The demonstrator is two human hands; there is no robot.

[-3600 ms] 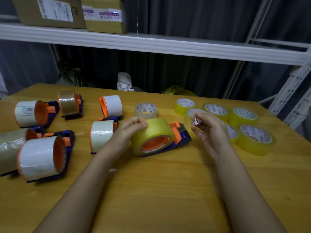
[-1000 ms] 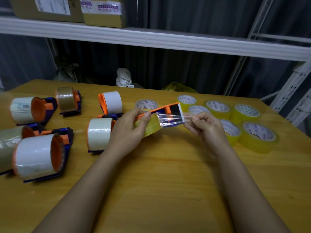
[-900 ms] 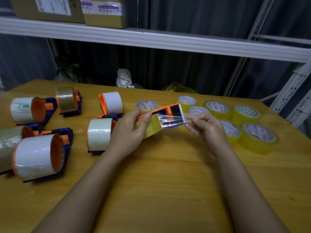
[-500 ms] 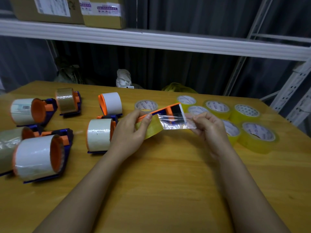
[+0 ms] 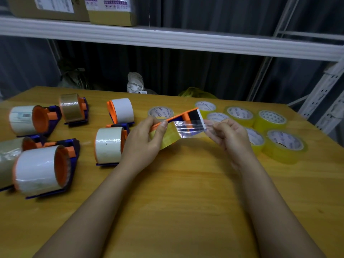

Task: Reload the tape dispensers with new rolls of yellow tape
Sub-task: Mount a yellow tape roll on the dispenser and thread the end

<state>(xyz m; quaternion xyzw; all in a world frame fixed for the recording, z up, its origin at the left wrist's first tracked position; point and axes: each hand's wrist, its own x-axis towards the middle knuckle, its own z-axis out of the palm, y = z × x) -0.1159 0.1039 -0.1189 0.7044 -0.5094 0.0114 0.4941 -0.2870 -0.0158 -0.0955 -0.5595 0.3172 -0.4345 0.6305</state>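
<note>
My left hand grips an orange and blue tape dispenser loaded with a yellow roll, lifted off the wooden table and tilted up to the right. My right hand pinches the free end of the clear yellowish tape strip, stretched from the roll across the dispenser's serrated blade end. Several spare yellow rolls lie flat to the right of my right hand.
Several dispensers with white or clear rolls lie on the table's left half, one just left of my left wrist. A paler roll lies behind the held dispenser. A white shelf with cardboard boxes runs overhead; a metal rack stands at right.
The dispenser lay on the table 3.6 s ago; it is now lifted and tilted. Over the last second my right hand has kept the tape end pulled out, shifting slightly rightward.
</note>
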